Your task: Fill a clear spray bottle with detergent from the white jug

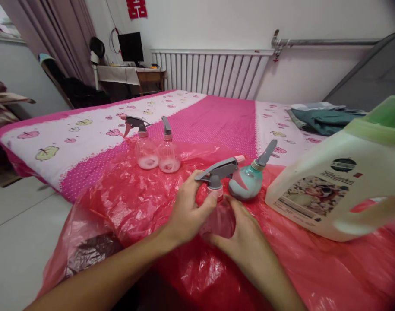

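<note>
A pink spray bottle [221, 218] with a grey trigger head stands upright between my hands on red plastic sheeting. My left hand [191, 207] is closed around its neck, just under the trigger head. Wrapped round the lower body from the right is my right hand [244, 233], its thumb across the front. Just behind, a teal spray bottle [245, 183] leans to the right and holds whitish liquid. Two clear pink spray bottles, one with a dark head [147, 151] and one with a grey head [169, 155], stand farther back on the left with some foamy liquid inside.
A large cream detergent jug [333, 185] with a green cap stands tilted at the right. Red plastic sheeting [126, 203] covers the near part of the bed [213, 112]. Folded clothes [327, 119] lie at the back right. A radiator [206, 73] lines the wall.
</note>
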A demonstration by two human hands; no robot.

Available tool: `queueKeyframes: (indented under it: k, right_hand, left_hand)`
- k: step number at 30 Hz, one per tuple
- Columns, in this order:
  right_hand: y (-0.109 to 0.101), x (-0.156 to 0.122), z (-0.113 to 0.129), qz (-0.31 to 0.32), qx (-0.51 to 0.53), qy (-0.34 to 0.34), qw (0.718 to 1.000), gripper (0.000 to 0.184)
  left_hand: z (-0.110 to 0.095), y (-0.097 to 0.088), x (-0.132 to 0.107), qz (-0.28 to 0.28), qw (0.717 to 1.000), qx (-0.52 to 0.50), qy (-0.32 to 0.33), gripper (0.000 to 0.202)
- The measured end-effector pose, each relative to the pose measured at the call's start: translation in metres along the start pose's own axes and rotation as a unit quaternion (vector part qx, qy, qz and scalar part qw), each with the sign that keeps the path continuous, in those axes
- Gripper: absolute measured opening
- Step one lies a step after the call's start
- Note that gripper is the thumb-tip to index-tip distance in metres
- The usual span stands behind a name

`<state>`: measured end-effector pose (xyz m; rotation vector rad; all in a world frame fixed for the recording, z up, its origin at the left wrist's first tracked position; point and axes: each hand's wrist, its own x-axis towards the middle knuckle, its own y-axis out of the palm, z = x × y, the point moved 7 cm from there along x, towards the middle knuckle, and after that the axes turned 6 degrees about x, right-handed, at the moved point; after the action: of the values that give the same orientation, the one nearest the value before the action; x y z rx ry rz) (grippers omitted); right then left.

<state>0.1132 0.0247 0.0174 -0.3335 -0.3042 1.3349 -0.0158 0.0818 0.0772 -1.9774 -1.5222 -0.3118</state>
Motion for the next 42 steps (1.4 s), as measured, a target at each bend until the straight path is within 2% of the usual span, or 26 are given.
queueKeyframes:
  k: [3, 5, 7, 10, 15, 21, 24, 27, 31, 38, 42]
  right_hand:
    - [0.002, -0.002, 0.003, 0.015, 0.031, -0.034, 0.999, 0.070]
    - [0.002, -0.002, 0.004, 0.021, 0.045, -0.049, 0.998, 0.065]
    - [0.003, -0.001, 0.003, 0.024, 0.046, -0.047, 0.998, 0.069]
    - [0.003, 0.000, 0.003, 0.020, 0.035, -0.036, 0.999, 0.076]
    - [0.003, -0.002, 0.004, 0.024, 0.023, -0.042, 0.999, 0.072]
    - [0.004, -0.002, -0.003, 0.034, 0.003, -0.011, 0.999, 0.077]
    - [0.004, -0.001, -0.003, 0.041, 0.013, -0.010, 0.999, 0.073]
    - [0.003, -0.001, 0.001, 0.049, 0.033, -0.028, 0.998, 0.066]
    - [0.004, -0.004, 0.004, 0.046, 0.038, -0.042, 0.997, 0.059]
    - [0.004, -0.003, 0.002, 0.046, 0.022, -0.036, 0.998, 0.064]
    - [0.004, -0.004, 0.001, 0.051, 0.025, -0.033, 0.998, 0.064]
  left_hand:
    - [-0.008, 0.002, 0.001, 0.025, 0.999, 0.035, 0.019, 0.009]
    - [-0.008, 0.004, 0.000, 0.036, 0.998, 0.040, 0.011, 0.015]
    - [-0.005, 0.004, 0.000, 0.036, 0.999, 0.028, -0.005, 0.020]
    - [0.000, 0.004, -0.001, 0.029, 0.999, -0.007, -0.033, 0.017]
    - [0.005, 0.007, -0.002, 0.037, 0.996, -0.059, -0.050, 0.009]
    - [0.007, 0.014, -0.002, 0.056, 0.987, -0.127, -0.084, 0.018]
    - [0.004, 0.015, -0.002, 0.068, 0.990, -0.105, -0.066, 0.017]
    - [-0.001, 0.014, -0.003, 0.077, 0.996, -0.039, -0.028, 0.012]
    - [0.001, 0.010, -0.004, 0.057, 0.998, 0.000, -0.030, 0.015]
    - [0.005, 0.014, -0.005, 0.056, 0.990, -0.103, -0.080, 0.018]
    - [0.003, 0.014, -0.005, 0.056, 0.985, -0.129, -0.103, 0.021]
